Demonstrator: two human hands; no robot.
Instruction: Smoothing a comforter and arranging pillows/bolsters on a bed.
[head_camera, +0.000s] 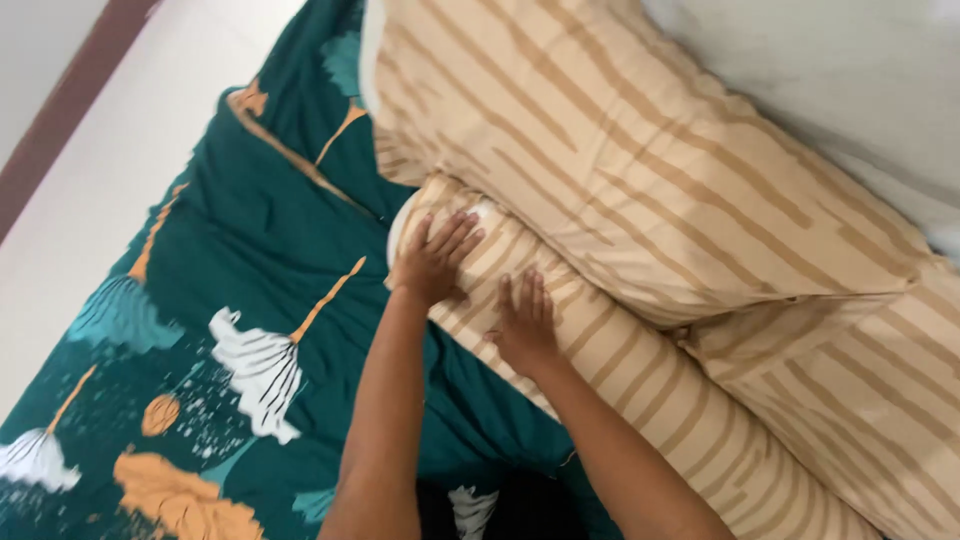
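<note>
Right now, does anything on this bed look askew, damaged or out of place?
Nothing is damaged or spilled. The long striped bolster has white inner fabric showing at its end, where the left hand presses; the right hand lies flat beside it. The green patterned bedspread is creased near that end.

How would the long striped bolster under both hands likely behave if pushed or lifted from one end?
The striped bolster is probably soft: its cover creases around the left hand and right hand lying flat on it. Being long and rounded, it may roll toward the green patterned bedspread. Lifted by one end, it would likely sag, and seems light for its bulk.
</note>
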